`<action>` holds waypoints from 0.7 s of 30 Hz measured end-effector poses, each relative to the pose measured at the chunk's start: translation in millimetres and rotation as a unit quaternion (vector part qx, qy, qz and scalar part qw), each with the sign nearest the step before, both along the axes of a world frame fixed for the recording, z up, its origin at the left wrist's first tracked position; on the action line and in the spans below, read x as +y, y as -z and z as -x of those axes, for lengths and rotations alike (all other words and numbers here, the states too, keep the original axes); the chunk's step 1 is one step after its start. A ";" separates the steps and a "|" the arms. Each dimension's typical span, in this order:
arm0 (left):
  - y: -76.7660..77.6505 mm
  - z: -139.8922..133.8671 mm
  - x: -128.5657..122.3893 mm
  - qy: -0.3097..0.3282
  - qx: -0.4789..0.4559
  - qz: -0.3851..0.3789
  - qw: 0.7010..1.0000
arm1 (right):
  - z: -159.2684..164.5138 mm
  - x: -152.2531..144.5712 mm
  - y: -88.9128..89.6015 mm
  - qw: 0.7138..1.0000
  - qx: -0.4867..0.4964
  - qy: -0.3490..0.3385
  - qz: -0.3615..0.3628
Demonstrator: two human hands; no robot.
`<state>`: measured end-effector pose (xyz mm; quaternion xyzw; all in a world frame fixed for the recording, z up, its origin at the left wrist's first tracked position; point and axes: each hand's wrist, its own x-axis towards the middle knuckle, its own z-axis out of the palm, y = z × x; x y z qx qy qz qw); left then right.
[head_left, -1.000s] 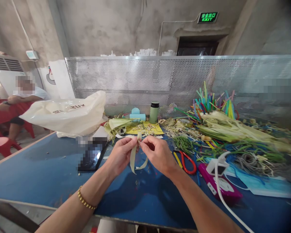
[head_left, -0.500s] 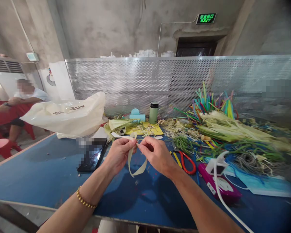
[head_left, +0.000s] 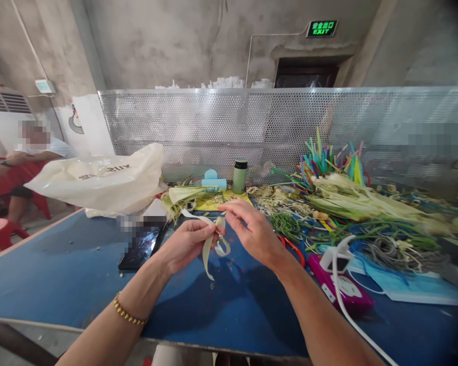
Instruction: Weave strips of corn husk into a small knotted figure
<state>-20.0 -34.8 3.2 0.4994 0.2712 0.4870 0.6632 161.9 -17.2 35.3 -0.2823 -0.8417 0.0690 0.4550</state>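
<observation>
My left hand (head_left: 189, 245) is closed, pinching a pale, ribbon-like strip (head_left: 207, 254), apparently corn husk, between thumb and fingers. One end of the strip hangs below the fingertips, and a small curled loop sits just right of them. A whiter length sticks out to the upper left. Close by on the right is my right hand (head_left: 254, 234), its index finger stretched out above the thumb. The fingertips are beside the upper part of the strip; I see no firm grip on it. Both hands are above the blue table (head_left: 198, 315).
Red-handled scissors (head_left: 295, 251) lie partly behind my right hand. A purple power strip (head_left: 341, 290) with a white cable is at right, near blue masks (head_left: 416, 284). Husks (head_left: 366, 198), a green bottle (head_left: 240, 176), a dark tablet (head_left: 145, 246) and a plastic bag (head_left: 103, 183) surround the work spot.
My right hand has shifted up, its fingers loosened from their pinch near the strip. The wide hanging loop has become a small curl with a loose end. My left hand keeps its pinch.
</observation>
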 end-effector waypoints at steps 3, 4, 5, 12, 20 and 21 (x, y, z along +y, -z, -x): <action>0.9 0.7 0.4 0.015 0.015 -0.001 1.000 | 2.8 -2.6 0.9 0.998 -0.048 -0.002 0.028; 0.7 0.9 0.4 0.013 0.018 0.001 1.000 | 3.8 -3.7 1.3 0.998 -0.046 0.006 0.044; 0.2 1.1 0.3 0.009 0.019 0.003 1.000 | 4.6 -4.8 1.6 0.997 -0.037 0.010 0.064; -0.4 -2.1 -0.2 -0.058 0.065 -0.062 0.994 | 6.0 -6.4 3.3 0.984 0.016 0.001 0.177; 6.1 -2.9 6.3 -0.139 0.098 -0.123 0.978 | 9.1 -1.1 7.6 0.978 0.027 0.031 0.206; 5.6 -2.9 5.9 -0.143 0.104 -0.127 0.976 | 8.8 0.1 8.2 0.976 0.026 0.030 0.214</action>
